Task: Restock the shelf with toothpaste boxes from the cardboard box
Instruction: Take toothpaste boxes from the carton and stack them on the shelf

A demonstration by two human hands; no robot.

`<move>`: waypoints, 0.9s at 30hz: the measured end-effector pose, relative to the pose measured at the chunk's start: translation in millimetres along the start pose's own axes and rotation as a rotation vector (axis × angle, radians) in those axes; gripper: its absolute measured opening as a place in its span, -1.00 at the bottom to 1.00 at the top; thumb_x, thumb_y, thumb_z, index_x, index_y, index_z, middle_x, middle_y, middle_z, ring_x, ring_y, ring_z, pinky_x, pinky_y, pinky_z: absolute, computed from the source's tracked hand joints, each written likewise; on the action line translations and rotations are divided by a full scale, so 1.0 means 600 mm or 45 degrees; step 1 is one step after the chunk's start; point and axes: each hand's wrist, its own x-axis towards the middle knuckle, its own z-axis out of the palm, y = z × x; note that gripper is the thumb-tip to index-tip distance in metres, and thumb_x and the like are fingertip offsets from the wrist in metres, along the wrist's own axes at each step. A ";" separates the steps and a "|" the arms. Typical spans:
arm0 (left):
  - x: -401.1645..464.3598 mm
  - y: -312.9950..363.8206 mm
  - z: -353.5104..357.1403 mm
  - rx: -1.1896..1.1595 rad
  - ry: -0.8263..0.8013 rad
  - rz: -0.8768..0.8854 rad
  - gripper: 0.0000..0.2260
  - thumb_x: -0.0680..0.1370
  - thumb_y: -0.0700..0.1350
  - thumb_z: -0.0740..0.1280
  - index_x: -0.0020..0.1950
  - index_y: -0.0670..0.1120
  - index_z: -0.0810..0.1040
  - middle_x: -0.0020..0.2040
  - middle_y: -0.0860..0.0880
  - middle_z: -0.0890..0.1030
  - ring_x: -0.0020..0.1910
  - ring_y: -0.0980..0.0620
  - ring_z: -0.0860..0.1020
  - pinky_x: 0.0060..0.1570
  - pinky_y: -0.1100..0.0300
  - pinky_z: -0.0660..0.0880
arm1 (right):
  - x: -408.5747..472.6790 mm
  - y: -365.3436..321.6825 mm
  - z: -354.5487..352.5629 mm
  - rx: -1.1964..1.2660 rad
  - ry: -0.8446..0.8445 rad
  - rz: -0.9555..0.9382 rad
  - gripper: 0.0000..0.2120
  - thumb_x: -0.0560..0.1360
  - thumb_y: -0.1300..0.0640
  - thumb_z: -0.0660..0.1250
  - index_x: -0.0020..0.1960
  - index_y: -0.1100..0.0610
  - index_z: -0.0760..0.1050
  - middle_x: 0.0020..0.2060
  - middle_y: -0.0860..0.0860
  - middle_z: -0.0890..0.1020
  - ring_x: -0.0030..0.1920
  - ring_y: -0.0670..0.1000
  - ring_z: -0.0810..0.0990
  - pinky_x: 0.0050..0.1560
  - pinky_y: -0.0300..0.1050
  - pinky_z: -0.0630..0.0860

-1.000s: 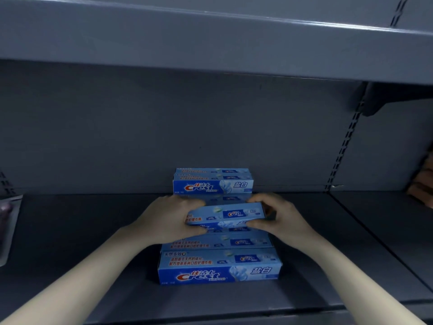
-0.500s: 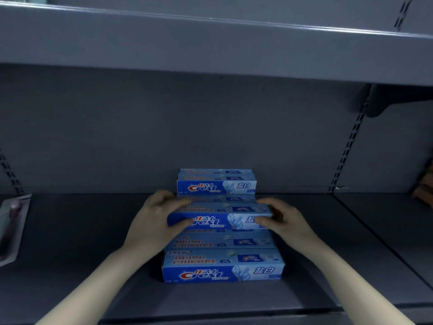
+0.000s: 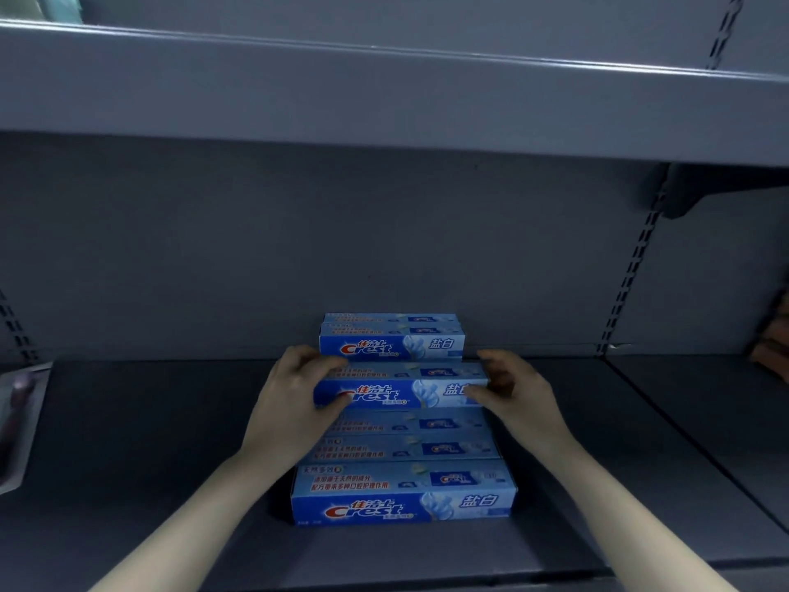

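Several blue Crest toothpaste boxes lie crosswise in a row on the grey shelf (image 3: 149, 463), from a front box (image 3: 403, 493) back to a two-high stack (image 3: 390, 339) against the rear panel. One toothpaste box (image 3: 401, 388) sits on top of the middle boxes, logo face toward me. My left hand (image 3: 294, 399) grips its left end, fingers on top and thumb on the front. My right hand (image 3: 512, 390) holds its right end, thumb on the front face. The cardboard box is out of view.
The upper shelf (image 3: 384, 91) overhangs close above. A flat packaged item (image 3: 17, 420) lies at the shelf's left edge. A dark bracket (image 3: 700, 190) and slotted upright (image 3: 632, 275) stand at the right, with brownish goods (image 3: 772, 343) beyond.
The held box turned from tilted to level with its logo face forward and moved slightly back onto the middle boxes. Both hands stayed on its ends.
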 end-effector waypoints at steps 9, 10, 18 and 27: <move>0.024 -0.003 0.010 -0.018 0.020 -0.029 -0.62 0.39 -0.14 0.49 0.19 -0.06 0.57 0.14 -0.02 0.46 0.10 0.01 0.50 0.09 0.21 0.39 | 0.027 -0.004 0.010 -0.082 0.023 0.039 -0.65 0.38 0.25 0.47 0.13 0.09 0.52 -0.19 -0.18 0.54 -0.17 -0.15 0.55 -0.12 -0.32 0.45; 0.026 -0.004 0.011 -0.013 0.022 -0.031 -0.62 0.39 -0.14 0.49 0.20 -0.06 0.57 0.14 -0.02 0.45 0.10 0.01 0.49 0.09 0.22 0.38 | 0.029 -0.003 0.012 -0.078 0.025 0.043 -0.64 0.38 0.26 0.47 0.13 0.09 0.52 -0.19 -0.18 0.55 -0.16 -0.13 0.56 -0.12 -0.33 0.45; 0.051 -0.010 0.023 -0.044 0.033 -0.086 -0.66 0.42 -0.13 0.46 0.19 -0.05 0.56 0.16 -0.01 0.43 0.09 0.05 0.48 0.06 0.29 0.34 | 0.051 -0.009 0.027 -0.106 0.066 0.031 -0.63 0.39 0.31 0.44 0.13 0.06 0.46 -0.21 -0.27 0.49 -0.21 -0.27 0.49 -0.22 -0.48 0.42; 0.063 -0.014 0.035 -0.073 0.039 -0.142 -0.64 0.44 -0.19 0.44 0.23 -0.08 0.53 0.22 -0.05 0.40 0.08 0.06 0.47 0.02 0.32 0.32 | 0.071 -0.007 0.039 -0.133 0.067 0.080 -0.61 0.41 0.32 0.39 0.20 0.11 0.45 0.00 -0.02 0.62 -0.06 -0.06 0.59 -0.06 -0.18 0.52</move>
